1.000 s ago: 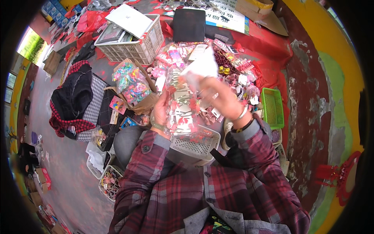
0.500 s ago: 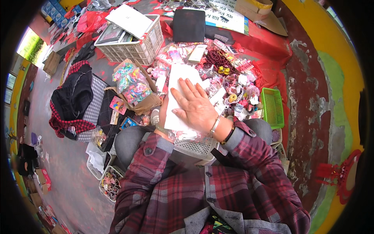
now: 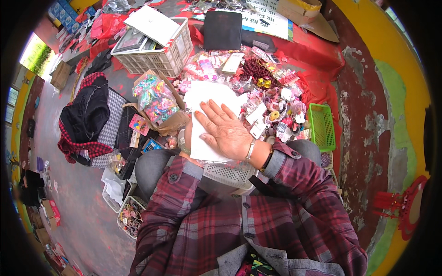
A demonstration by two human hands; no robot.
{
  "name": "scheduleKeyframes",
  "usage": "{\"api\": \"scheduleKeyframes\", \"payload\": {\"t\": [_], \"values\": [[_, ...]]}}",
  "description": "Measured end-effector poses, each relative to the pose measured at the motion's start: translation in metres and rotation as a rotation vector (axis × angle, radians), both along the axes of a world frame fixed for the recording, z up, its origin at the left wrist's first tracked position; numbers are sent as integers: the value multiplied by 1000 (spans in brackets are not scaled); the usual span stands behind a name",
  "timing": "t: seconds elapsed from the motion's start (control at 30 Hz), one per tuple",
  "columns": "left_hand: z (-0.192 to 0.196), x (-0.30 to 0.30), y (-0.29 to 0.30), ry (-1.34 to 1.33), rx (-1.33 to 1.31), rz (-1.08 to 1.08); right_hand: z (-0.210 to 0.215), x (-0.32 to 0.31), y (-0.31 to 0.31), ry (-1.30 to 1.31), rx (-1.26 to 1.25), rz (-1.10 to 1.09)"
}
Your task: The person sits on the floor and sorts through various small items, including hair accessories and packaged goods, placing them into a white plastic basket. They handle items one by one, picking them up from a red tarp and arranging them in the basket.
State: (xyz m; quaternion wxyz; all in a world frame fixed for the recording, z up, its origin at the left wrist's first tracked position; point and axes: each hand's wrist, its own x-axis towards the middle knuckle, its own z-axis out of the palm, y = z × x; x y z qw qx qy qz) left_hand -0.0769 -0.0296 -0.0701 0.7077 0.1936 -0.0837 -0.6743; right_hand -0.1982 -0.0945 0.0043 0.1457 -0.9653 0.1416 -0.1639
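Observation:
A white sheet or flat stack of white paper (image 3: 205,142), its upper edge uneven, lies between my hands. My right hand (image 3: 222,131) rests palm down on top of it, fingers straight and slightly apart. Beneath the paper is my left hand (image 3: 188,134); only its outer edge and wrist show, and its fingers are hidden. Just under my wrists stands a white perforated basket (image 3: 228,175) with clear plastic at its rim. A heap of hair ties and small packaged trinkets (image 3: 276,106) spreads beyond and to the right of the paper.
A cardboard box of colourful packets (image 3: 159,103) stands left of my hands. Behind it is a grey crate (image 3: 159,62) holding flat items. A green basket (image 3: 321,128) is at the right, near the worn wall. Dark clothing (image 3: 87,115) lies at the left.
Both hands and the white paper have shifted slightly left and toward me. The paper's upper part looks wider now. My right hand remains flat on it.

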Motion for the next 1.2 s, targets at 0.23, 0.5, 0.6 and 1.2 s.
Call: {"api": "scheduleKeyframes", "payload": {"t": [0.23, 0.5, 0.6, 1.2], "values": [[-10, -4, -14, 5, 152, -65, 25, 16, -66, -59, 304, -292], [29, -8, -9, 42, 1, -308, 3, -9, -97, -153, 571, -394], [51, -17, -10, 93, -19, -330, 2, -12, -101, -148, 606, -465], [62, -19, 3, 14, -73, -221, 30, -42, -146, -1154, 1452, -594]]}}
